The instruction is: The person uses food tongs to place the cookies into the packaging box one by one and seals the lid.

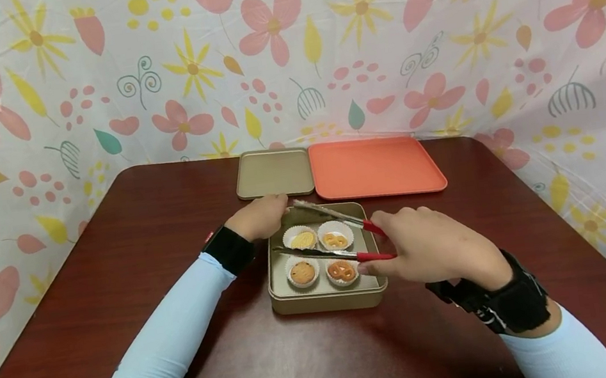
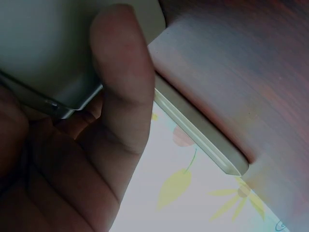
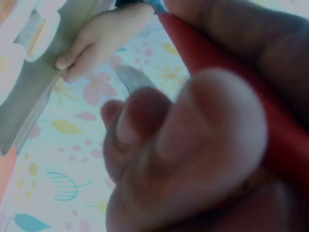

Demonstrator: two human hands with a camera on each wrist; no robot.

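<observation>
Pale-blue sleeving (image 1: pixel 173 343) at the left leads to the left hand (image 1: pixel 260 217), whose grip pinches the far-left corner of the khaki tin (image 1: pixel 327 303) standing on the dark worktop (image 1: pixel 282 373). Any unequal push from this hand could skew the tin and slide its contents. Behind it, near the tin, lies a shallow khaki tray (image 1: pixel 274 173).

Inside the tin, white paper cups (image 1: pixel 294 231) stand in two rows. On the left, a yellow biscuit (image 1: pixel 303 240) occupies the far row and a round speckled biscuit (image 1: pixel 302 272) the near row; on the right, pale looped biscuits (image 1: pixel 335 240) lie behind a browner pretzel (image 1: pixel 341 270). Red-handled tongs (image 1: pixel 367 257) spread their two metal arms above these rows; tip height cannot be judged. Closing too low could crumple a cup; closing too hard could crack a biscuit; a sideways sweep could tip a neighbouring cup, so close is the spacing.

Beyond, to the right, lies an orange tray (image 1: pixel 375 168). At far right, the right hand (image 1: pixel 432 242) has its grip closed around the tongs' handles; uneven finger pressure there could cross the tips and drop a load.
</observation>
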